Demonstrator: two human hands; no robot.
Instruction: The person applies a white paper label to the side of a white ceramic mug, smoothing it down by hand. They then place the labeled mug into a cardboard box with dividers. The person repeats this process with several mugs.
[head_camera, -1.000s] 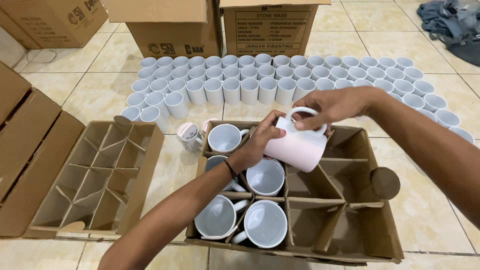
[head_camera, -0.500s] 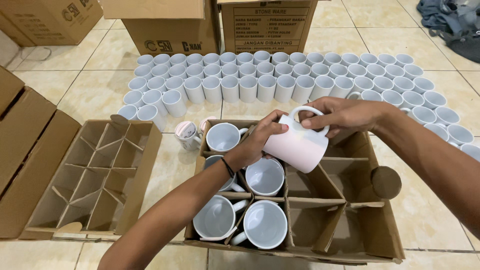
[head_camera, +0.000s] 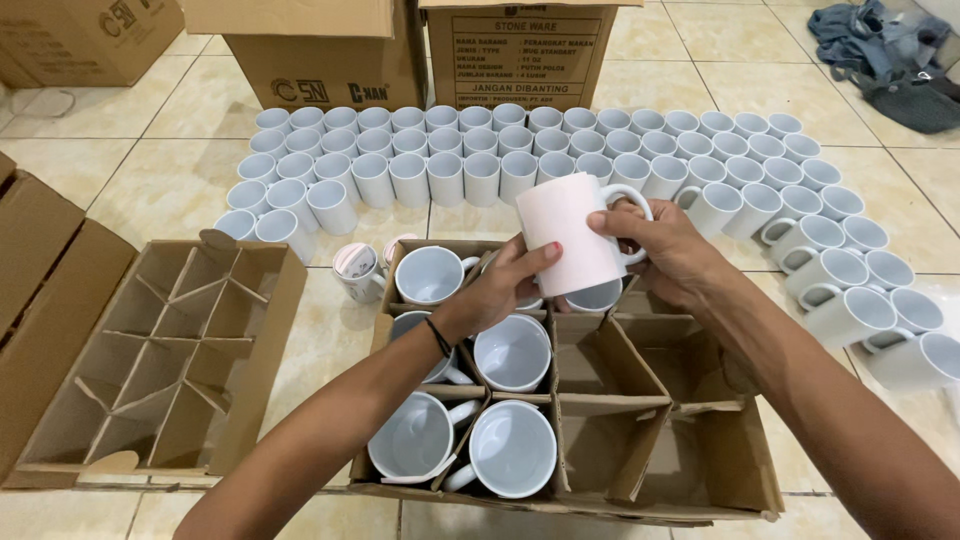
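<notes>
Both hands closed on one white ceramic mug (head_camera: 568, 235): right hand (head_camera: 668, 250) gripping handle, left hand (head_camera: 500, 288) pinching its lower edge, above brown divided cardboard box (head_camera: 668, 470) holding more white mugs (head_camera: 512, 448).

Empty divider box (head_camera: 150, 350), blue cloth (head_camera: 880, 50)

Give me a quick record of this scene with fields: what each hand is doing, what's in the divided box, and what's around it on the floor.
Left hand: steadies the lower side of the white mug.
Right hand: grips the same mug at its handle, above the divided box.
Divided box: several white mugs at left, right cells bare.
Empty divider carton: on the floor to the left.
Rows of mugs: upside down on the tiled floor beyond.
Closed cartons: behind the rows.
</notes>
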